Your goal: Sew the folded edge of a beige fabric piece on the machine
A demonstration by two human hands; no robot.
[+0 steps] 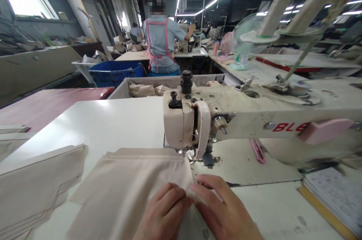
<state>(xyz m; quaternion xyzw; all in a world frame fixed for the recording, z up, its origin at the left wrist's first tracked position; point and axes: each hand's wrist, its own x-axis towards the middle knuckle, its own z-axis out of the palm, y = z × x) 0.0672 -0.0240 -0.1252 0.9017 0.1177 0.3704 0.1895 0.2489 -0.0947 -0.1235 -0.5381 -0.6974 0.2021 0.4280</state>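
Note:
A beige fabric piece (132,183) lies flat on the white sewing table (113,123), its far edge under the presser foot (195,155) of a cream sewing machine (254,115). My left hand (162,213) and my right hand (223,211) meet at the fabric's right edge, just in front of the needle. Both pinch the cloth there with fingertips together. A stack of similar beige pieces (36,187) rests to the left.
A bin of beige pieces (147,89) and a blue crate (115,72) stand beyond the table. A person in a pink apron (161,40) sits with their back to me. Pink snips (257,151) lie by the machine, papers (336,194) at right, thread cones (275,14) above.

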